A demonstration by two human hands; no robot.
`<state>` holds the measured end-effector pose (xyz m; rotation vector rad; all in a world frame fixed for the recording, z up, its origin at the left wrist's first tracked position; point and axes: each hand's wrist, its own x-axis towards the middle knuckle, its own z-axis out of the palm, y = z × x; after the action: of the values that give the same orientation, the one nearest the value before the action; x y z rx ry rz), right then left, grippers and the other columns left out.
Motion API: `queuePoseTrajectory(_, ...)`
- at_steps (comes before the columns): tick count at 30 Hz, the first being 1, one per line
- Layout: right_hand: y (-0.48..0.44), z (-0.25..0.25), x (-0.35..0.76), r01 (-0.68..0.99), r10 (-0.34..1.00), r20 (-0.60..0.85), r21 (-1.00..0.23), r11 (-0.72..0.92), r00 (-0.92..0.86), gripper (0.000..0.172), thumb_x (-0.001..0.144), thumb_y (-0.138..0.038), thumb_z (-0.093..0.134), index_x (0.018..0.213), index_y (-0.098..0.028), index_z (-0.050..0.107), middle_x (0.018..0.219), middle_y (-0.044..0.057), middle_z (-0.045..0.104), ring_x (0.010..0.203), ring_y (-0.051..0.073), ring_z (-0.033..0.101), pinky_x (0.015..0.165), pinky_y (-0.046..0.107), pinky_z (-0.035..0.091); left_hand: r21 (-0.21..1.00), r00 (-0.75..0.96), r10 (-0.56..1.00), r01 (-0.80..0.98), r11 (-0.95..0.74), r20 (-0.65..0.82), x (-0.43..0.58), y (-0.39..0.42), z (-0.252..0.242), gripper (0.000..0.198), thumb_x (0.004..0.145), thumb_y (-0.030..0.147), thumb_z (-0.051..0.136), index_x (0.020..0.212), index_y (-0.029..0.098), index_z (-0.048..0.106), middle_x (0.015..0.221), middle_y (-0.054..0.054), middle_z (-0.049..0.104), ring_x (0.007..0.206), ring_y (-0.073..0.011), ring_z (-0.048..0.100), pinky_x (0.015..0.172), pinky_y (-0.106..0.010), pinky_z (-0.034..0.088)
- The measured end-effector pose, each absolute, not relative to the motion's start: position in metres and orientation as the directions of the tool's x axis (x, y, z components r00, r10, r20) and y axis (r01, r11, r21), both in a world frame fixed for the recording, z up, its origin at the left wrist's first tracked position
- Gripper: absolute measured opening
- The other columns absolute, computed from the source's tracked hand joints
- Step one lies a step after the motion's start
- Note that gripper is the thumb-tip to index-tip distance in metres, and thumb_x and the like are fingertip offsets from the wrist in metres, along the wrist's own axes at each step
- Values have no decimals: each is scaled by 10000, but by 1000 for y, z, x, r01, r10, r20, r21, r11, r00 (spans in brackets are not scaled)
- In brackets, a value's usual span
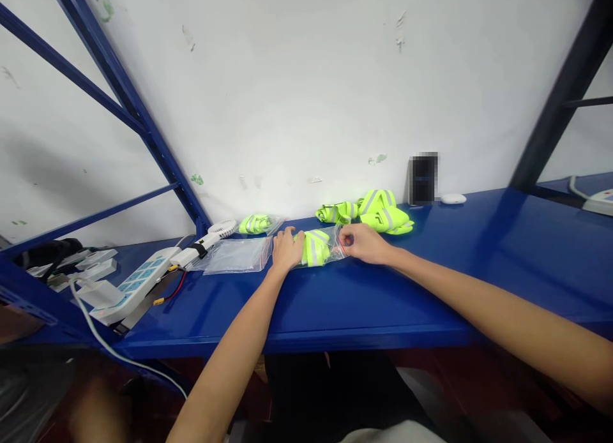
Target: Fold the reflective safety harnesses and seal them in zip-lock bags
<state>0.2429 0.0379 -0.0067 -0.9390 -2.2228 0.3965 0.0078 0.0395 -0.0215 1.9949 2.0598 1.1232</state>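
A clear plastic zip bag (335,250) lies flat on the blue shelf with a folded yellow-green reflective strap or vest (316,247) with silver stripes inside it. My left hand (286,248) holds the bag's left end down, its thumb against the yellow-green bundle. At the bag's right end, my right hand (361,242) pinches the edge beside the red seal line. Just left of my left hand are flat clear bags (237,256), and behind them sits another bagged reflective bundle (255,223). Loose reflective pieces (380,212) are heaped behind my right hand.
On the left stand a white power strip (143,283), a white handheld fan (223,228) and a short red-black cable with yellow plugs (175,290). A blurred-out dark object (423,179) leans on the wall beside a white case (453,199). Blue posts (138,124) frame the shelf.
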Motion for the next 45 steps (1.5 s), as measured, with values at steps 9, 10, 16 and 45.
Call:
queuePoseTrajectory(9, 44, -6, 246, 453, 718, 262, -626, 635, -645, 345, 875, -361, 450, 617, -166, 571, 587, -11, 537, 534, 120, 426, 555, 263, 298, 549, -48, 869, 792, -268, 493, 4, 48, -23, 337, 885, 365, 436, 741, 170, 671, 756, -80, 631, 831, -239, 581, 832, -383, 436)
queuePoseTrajectory(10, 44, -5, 247, 460, 729, 251, -636, 620, -637, 368, 882, -372, 438, 604, -167, 565, 581, -8, 541, 527, 121, 428, 556, 267, 302, 547, -38, 863, 787, -285, 503, 5, 47, -22, 330, 889, 356, 437, 758, 169, 675, 777, -80, 631, 831, -235, 581, 828, -379, 436)
queuePoseTrajectory(16, 39, 2, 251, 383, 728, 211, -737, 557, -652, 403, 878, -444, 479, 628, -155, 607, 631, 20, 589, 581, 140, 489, 610, 283, 363, 510, 40, 770, 728, -459, 636, 12, 39, -17, 299, 932, 293, 413, 784, 169, 641, 826, -60, 588, 816, -197, 567, 802, -339, 430)
queuePoseTrajectory(45, 23, -2, 236, 117, 768, 155, -951, 286, -621, 357, 675, -451, 777, 832, -155, 653, 638, -34, 527, 489, 72, 409, 384, 198, 389, 304, 43, 467, 706, -639, 883, 29, 11, -4, 279, 982, 324, 363, 1177, 190, 511, 1043, -95, 529, 987, -209, 530, 912, -368, 422)
